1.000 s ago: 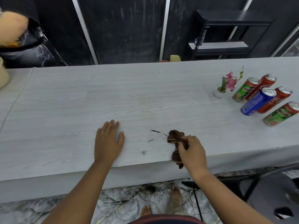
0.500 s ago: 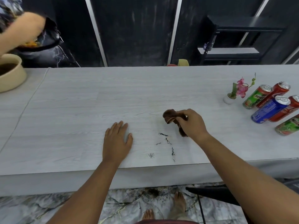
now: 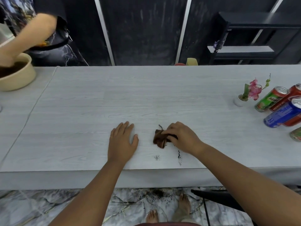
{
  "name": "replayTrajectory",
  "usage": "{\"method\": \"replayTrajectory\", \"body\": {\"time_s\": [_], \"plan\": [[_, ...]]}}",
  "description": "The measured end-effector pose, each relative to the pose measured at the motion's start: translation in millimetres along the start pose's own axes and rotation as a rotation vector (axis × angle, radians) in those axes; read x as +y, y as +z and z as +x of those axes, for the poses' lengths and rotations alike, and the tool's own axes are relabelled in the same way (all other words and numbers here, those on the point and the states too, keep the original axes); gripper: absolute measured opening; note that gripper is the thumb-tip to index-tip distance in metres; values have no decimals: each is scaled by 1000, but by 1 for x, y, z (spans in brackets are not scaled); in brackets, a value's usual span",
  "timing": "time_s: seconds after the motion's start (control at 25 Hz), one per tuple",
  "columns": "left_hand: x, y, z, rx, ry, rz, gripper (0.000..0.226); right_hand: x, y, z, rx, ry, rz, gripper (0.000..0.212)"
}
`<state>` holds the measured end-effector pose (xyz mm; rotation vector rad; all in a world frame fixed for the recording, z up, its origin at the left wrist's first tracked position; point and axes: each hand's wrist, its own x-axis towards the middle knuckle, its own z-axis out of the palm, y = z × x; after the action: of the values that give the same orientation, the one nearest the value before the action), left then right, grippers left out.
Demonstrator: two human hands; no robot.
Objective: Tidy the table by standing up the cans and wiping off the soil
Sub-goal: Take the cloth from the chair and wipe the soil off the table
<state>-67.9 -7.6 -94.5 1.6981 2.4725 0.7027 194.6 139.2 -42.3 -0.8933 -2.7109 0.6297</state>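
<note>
My right hand point(image 3: 183, 136) presses a crumpled brown cloth point(image 3: 160, 138) onto the grey wooden table point(image 3: 91, 115), near its front edge. Two small patches of dark soil point(image 3: 179, 158) lie just in front of the cloth. Flat on the table to the left of the cloth rests my left hand point(image 3: 123, 142), fingers spread and holding nothing. At the far right several cans stand upright: a green Milo can point(image 3: 269, 99), a red can point(image 3: 291, 97) and a blue can point(image 3: 282, 113). The frame's right edge cuts off another green can point(image 3: 296, 134).
A small white pot with a pink flower point(image 3: 249, 93) stands left of the cans. At the far left another person's arm point(image 3: 24, 39) reaches into a beige bowl of soil point(image 3: 17, 74). Spilled soil lies on the marble floor point(image 3: 157, 193) beside a black chair point(image 3: 218, 197).
My right hand went from the front edge up past the soil, then back down and left with the cloth, now covering part of the soil. The left hand stayed flat.
</note>
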Motion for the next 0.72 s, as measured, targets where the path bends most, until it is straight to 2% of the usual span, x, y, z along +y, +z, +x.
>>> {"method": "replayTrajectory", "body": {"time_s": [0.08,0.16,0.24,0.32,0.56,0.72], "plan": [[1,1,0,2,-4,5,59,2,-1,-20,-50,-28,10,32],[1,2,-1,6,-6,4,58,3,-8,-26,-113,24,123,30],[2,2,0,6,-9,3,56,5,-18,-13,-91,82,273,30],[2,1,1,1,-9,-1,55,1,-28,10,-50,91,297,30],[-7,-6,3,-53,-23,-58,52,-53,-1,52,-320,-222,127,29],[-5,-4,3,-28,-29,-59,49,-53,11,44,-392,-278,118,29]]}}
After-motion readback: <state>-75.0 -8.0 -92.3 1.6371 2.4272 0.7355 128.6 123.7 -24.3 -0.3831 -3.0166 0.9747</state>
